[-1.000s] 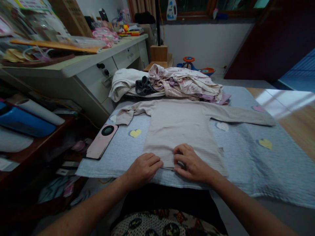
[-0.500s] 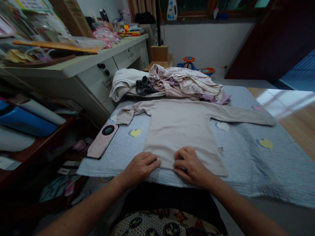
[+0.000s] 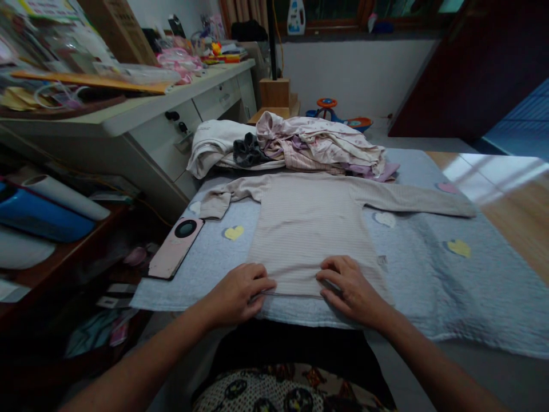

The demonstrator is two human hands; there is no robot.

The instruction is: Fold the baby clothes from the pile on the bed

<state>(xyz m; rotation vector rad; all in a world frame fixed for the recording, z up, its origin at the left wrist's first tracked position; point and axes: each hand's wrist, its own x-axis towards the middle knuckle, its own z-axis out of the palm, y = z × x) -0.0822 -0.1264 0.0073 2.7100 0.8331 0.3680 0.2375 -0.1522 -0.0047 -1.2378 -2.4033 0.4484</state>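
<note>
While both hands lie palm down on the near hem [image 3: 291, 294] of a pale striped long-sleeved shirt [image 3: 309, 234], neither one pinches the cloth: the left hand [image 3: 235, 294] and the right hand [image 3: 351, 289] are open, with fingers lightly curled against the fabric. Since the earlier frames they have slid apart along the hem, the right hand further, so a wider stretch of shirt shows between them. The shirt lies flat and centred on a blue-grey quilted cloth [image 3: 429, 286], its sleeves spread; the left one is bunched at the cuff, while the right one reaches out straight to the right. A yellow heart patch [image 3: 234, 232] sits just left of the shirt's body, and a phone in a pink case [image 3: 175, 248] lies by the cloth's left edge. Just beyond the collar, a heap of folded clothes [image 3: 326, 146] lies beside a white garment [image 3: 212, 147] and a dark grey bundle [image 3: 249, 150]. A white desk with drawers [image 3: 217, 100] stands far left.
</note>
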